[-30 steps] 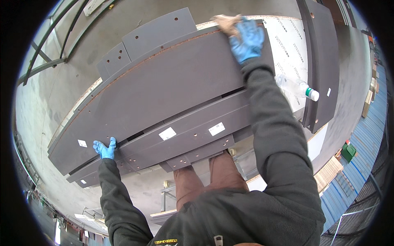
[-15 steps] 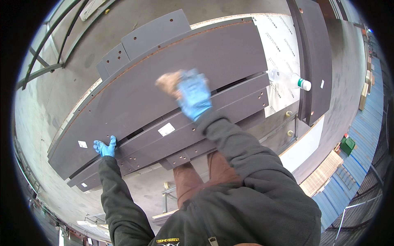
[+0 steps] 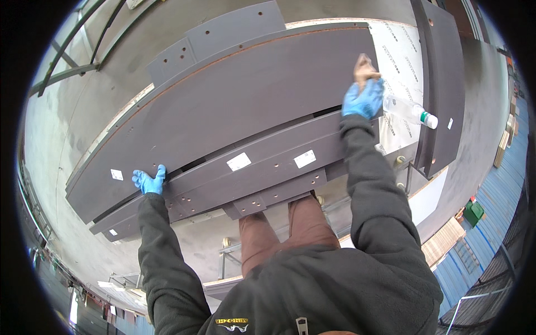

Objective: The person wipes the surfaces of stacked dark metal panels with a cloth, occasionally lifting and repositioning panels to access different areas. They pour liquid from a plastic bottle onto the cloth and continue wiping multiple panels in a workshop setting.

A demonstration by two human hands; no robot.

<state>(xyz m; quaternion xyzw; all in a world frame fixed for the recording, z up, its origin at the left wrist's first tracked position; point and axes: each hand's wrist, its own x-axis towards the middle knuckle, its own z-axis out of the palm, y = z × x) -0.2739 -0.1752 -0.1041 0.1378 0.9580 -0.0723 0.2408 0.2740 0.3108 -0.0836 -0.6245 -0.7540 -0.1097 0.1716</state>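
My left hand (image 3: 149,180), in a blue glove, rests with fingers spread on the near left part of a large dark grey panel (image 3: 251,84). At that panel's right end, my right hand (image 3: 364,100), gloved in the same blue, is closed on a crumpled brownish rag (image 3: 365,70) that lies against the surface. A long narrow dark panel (image 3: 206,177) with white labels runs along the near side, a dark gap between the two. Just right of my right hand, a clear plastic bottle (image 3: 405,110) with a white cap lies on its side.
White printed sheeting (image 3: 399,47) shows beneath the panels. Another dark panel stack (image 3: 444,84) stands at the right, and drilled panel pieces (image 3: 234,27) stick out at the far side. A metal frame (image 3: 70,71) is at the far left; a green bin (image 3: 473,213) sits far right.
My right hand has swept the rag rightward across the large panel to its right end. The left hand stays in place on the panel. A second white label on the narrow panel is now uncovered.
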